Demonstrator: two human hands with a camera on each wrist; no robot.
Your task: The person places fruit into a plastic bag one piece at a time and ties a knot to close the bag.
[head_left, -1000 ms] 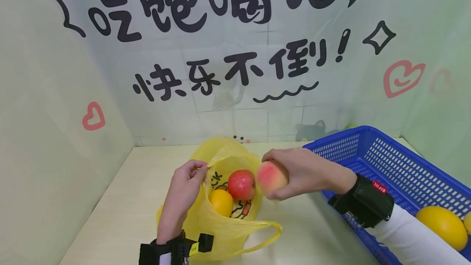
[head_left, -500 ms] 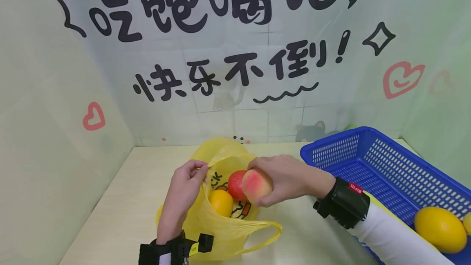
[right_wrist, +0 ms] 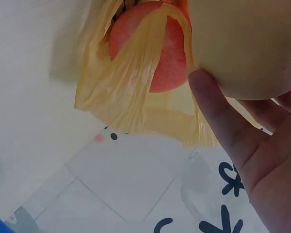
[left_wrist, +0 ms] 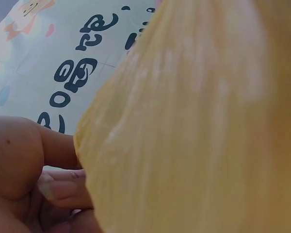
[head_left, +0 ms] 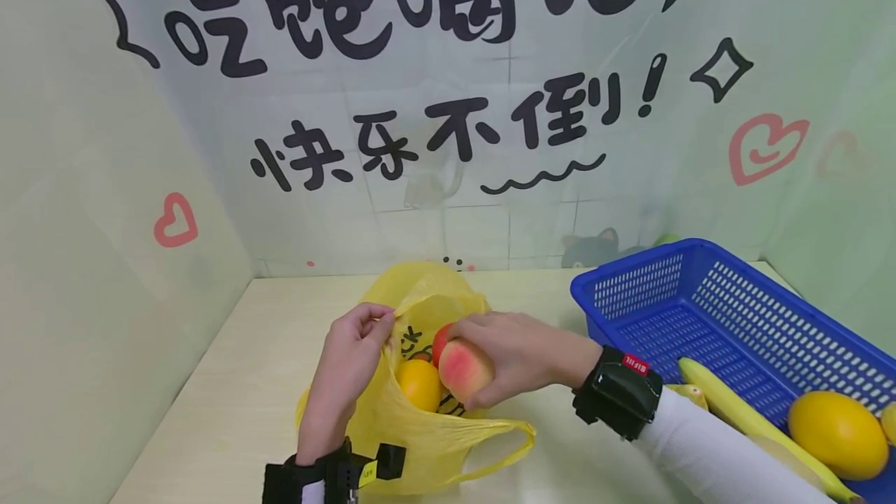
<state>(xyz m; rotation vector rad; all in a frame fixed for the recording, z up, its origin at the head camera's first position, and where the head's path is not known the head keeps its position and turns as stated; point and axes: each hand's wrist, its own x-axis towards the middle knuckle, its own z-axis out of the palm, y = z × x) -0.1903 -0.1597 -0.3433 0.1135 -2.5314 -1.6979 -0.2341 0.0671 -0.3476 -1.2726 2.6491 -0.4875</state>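
Observation:
My left hand [head_left: 358,348] pinches the rim of a yellow plastic bag [head_left: 378,442] between thumb and fingers, holding its mouth open. In the left wrist view the bag's film [left_wrist: 194,126] fills most of the frame beside the thumb. My right hand [head_left: 507,352] grips a pink and cream peach [head_left: 465,372] at the bag's mouth. Its pale side [right_wrist: 247,43] shows in the right wrist view. Inside the bag lie an orange [head_left: 418,385] and a red apple [head_left: 439,342], the apple partly hidden behind the peach.
A blue perforated basket [head_left: 633,290] stands at the right with a banana [head_left: 749,418] and a large yellow-orange fruit [head_left: 836,434] in it. One bag handle [head_left: 518,442] loops out over the pale tabletop [head_left: 231,379]. A wall with black lettering [head_left: 458,131] rises behind.
My right hand has carried the peach leftward from beside the bag to over its opening, now covering much of the apple. The banana has come into view. The left hand keeps its place.

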